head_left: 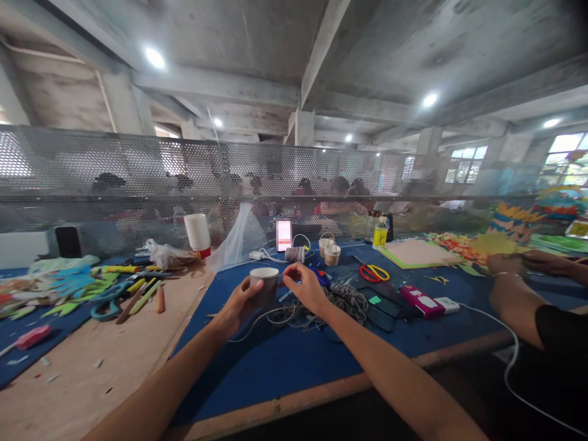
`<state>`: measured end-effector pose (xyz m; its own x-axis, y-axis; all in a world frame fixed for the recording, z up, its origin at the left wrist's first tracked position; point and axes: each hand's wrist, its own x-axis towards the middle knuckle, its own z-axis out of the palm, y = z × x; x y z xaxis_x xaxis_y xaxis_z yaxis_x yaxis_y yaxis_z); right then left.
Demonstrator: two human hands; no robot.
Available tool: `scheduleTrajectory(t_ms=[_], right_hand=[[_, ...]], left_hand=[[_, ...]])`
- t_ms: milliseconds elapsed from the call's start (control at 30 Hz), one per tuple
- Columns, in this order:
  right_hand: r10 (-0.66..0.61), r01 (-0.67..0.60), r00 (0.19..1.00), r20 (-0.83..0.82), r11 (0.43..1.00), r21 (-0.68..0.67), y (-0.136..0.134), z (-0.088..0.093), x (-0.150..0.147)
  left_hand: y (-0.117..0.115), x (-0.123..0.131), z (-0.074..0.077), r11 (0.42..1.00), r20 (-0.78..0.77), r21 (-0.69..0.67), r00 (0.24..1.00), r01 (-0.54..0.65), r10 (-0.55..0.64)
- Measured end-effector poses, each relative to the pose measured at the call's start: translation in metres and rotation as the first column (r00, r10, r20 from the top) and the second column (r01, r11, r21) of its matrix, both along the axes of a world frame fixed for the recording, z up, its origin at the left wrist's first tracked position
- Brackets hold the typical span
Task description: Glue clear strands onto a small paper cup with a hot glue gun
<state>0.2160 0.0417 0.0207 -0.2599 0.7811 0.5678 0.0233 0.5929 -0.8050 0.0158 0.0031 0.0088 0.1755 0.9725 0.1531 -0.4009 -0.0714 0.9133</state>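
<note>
My left hand is wrapped round a small paper cup, held upright above the blue table mat. At the cup's right side, my right hand has its thumb and fingertips pinched together; what they hold is too small to make out. A tangle of grey cord lies on the mat beneath and beyond my right wrist. Behind the cup are a spool and a lit phone standing upright.
Small cups with handles, red-yellow scissors, a yellow-labelled bottle and a magenta box stand or lie rightward. Another person's hands work at far right. Blue scissors and stacked cups are left.
</note>
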Motion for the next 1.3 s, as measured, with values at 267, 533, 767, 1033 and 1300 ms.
scheduleTrajectory(t_ms=[267,533,767,1033,1300], right_hand=[[0.012,-0.014,1.0,-0.026,0.998,-0.059,0.0009,0.001,0.0015],[0.023,-0.025,0.999,-0.032,0.997,-0.066,0.0008,0.0017,0.0025],[0.055,-0.058,0.998,-0.041,0.995,-0.082,0.0025,0.0003,0.003],[0.054,-0.057,0.998,-0.03,0.995,-0.086,0.0034,-0.0002,0.0037],[0.069,-0.072,0.997,-0.041,0.994,-0.084,0.0064,-0.0027,0.0034]], left_hand=[[-0.003,0.0006,0.0012,0.999,-0.009,0.031,0.999,0.04,-0.04],[-0.0046,0.0004,0.0038,0.998,-0.016,0.016,0.998,0.053,-0.053],[-0.0068,0.0006,0.0056,0.997,-0.034,0.014,0.997,0.077,-0.076],[-0.0055,-0.0003,0.0036,0.998,-0.057,0.005,0.996,0.065,-0.065],[-0.0046,-0.0018,0.0029,0.997,-0.089,0.006,0.993,0.078,-0.077]])
